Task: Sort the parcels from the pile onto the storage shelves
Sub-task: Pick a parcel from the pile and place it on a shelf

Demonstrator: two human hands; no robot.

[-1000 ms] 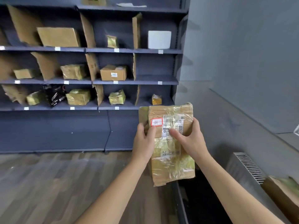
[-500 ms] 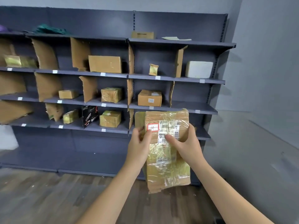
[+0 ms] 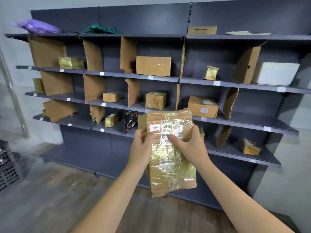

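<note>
Both hands (image 3: 168, 148) gripping taped parcel (image 3: 171, 165), red-bordered label (image 3: 154, 127) reading "04"

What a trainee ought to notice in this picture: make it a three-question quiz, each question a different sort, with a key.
1. True or false: the left hand and the right hand both grip the taped parcel.
2. The red-bordered sticker on that parcel reads: A) 04 B) 17 C) 92.
3. Fill in: the bag lying on top of the shelving, at its far left, is ____ in colour.
Key: 1 true; 2 A; 3 purple.
</note>
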